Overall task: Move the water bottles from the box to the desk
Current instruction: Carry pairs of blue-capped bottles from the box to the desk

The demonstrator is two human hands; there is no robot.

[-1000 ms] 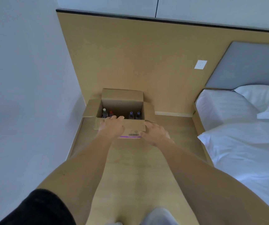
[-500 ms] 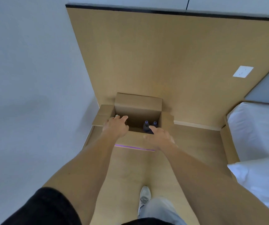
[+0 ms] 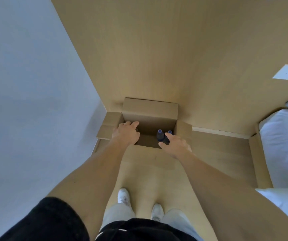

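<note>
A white wall (image 3: 26,84) runs down the left. The open cardboard box (image 3: 150,110) sits on the floor (image 3: 157,171) in the far corner against a wood panel (image 3: 157,49), its flaps folded outward.

The left hand (image 3: 126,133) reaches over the near-left rim into the box, fingers stretched forward and a little curled. It covers whatever lies under it, so I cannot tell whether it is grasping a bottle or just arriving.

In the right half of the box two dark bottles with blue caps stand upright, touching or nearly so: the left bottle (image 3: 160,135) and, just beside it, the right bottle (image 3: 169,132), mostly hidden. The right hand (image 3: 173,143) is at the near-right rim, thumb and fingers curving toward these bottles and seemingly touching them; a full grasp is not yet clear.

A bed (image 3: 282,145) lies at the right edge. No desk is in view.

This looks like the first pick-up, with nothing moved out yet. Next, each hand should close firmly round a bottle body, lift straight up clear of the rim and flaps, then turn away to find the desk.
</note>
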